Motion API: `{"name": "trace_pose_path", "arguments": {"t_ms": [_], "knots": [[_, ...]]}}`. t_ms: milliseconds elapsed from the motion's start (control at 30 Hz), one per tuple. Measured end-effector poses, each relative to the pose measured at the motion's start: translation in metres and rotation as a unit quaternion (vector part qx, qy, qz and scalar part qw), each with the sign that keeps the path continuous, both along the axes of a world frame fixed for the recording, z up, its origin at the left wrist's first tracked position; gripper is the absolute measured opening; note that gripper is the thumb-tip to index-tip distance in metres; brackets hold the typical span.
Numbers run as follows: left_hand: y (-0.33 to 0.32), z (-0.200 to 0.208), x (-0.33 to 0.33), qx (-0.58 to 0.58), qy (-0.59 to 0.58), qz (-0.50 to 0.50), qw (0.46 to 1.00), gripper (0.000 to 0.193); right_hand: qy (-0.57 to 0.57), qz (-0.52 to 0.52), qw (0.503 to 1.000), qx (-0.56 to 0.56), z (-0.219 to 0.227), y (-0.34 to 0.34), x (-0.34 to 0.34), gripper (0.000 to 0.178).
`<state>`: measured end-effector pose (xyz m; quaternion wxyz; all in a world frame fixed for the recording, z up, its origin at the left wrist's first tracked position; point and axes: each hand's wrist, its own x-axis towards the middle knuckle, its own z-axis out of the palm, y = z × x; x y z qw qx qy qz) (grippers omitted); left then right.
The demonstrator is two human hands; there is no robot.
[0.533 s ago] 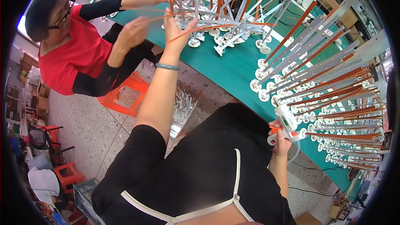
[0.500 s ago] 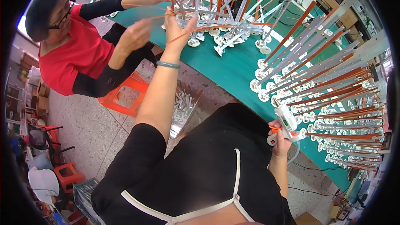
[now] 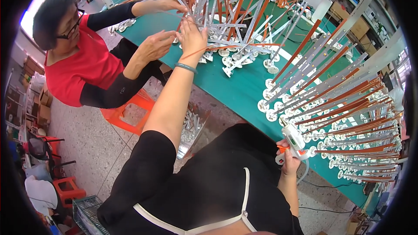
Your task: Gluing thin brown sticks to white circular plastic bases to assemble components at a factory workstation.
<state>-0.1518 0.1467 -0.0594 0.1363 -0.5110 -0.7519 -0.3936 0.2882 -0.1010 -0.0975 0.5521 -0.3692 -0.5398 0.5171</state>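
My left hand [image 3: 192,39] reaches far out to the upper middle, beside a cluster of upright grey and orange strips [image 3: 226,4] on round white bases. Its fingers are stretched out and the thumb stands apart; the fingertips are partly lost among the strips. A thin orange strip crosses near that wrist. My right hand [image 3: 291,162] grips a white hot glue gun [image 3: 294,140] with an orange trigger, its nozzle pointing up toward the near strips. A co-worker's hands [image 3: 156,48] are just left of my left hand, one touching the strips.
Dense rows of strips on white bases [image 3: 305,137] fill the right side of the green table [image 3: 222,91]. The co-worker in red sits on an orange stool [image 3: 130,109]. A box of metal pieces [image 3: 191,130] stands below the table edge. A cable trails from the glue gun.
My left hand has shifted slightly right and down in view, its fingers now pointing up at the strips. The co-worker's near hand has moved right, toward mine. The glue gun stays in my right hand.
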Motion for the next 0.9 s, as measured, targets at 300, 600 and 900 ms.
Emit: {"name": "trace_pose_path", "arguments": {"t_ms": [300, 600, 900], "knots": [[0.021, 0.005, 0.008, 0.005, 0.003, 0.003, 1.000, 0.080, 0.003, -0.004, 1.000, -0.001, 0.000, 0.000, -0.001, 0.025], [0.015, 0.020, 0.017, 0.112, 0.025, -0.012, 0.993, 0.076, 0.003, 0.002, 1.000, 0.001, 0.006, -0.001, -0.003, 0.024], [0.047, 0.044, 0.025, 0.079, 0.141, -0.037, 0.986, 0.051, -0.006, -0.005, 1.000, 0.003, 0.008, -0.003, -0.004, 0.022]]}}
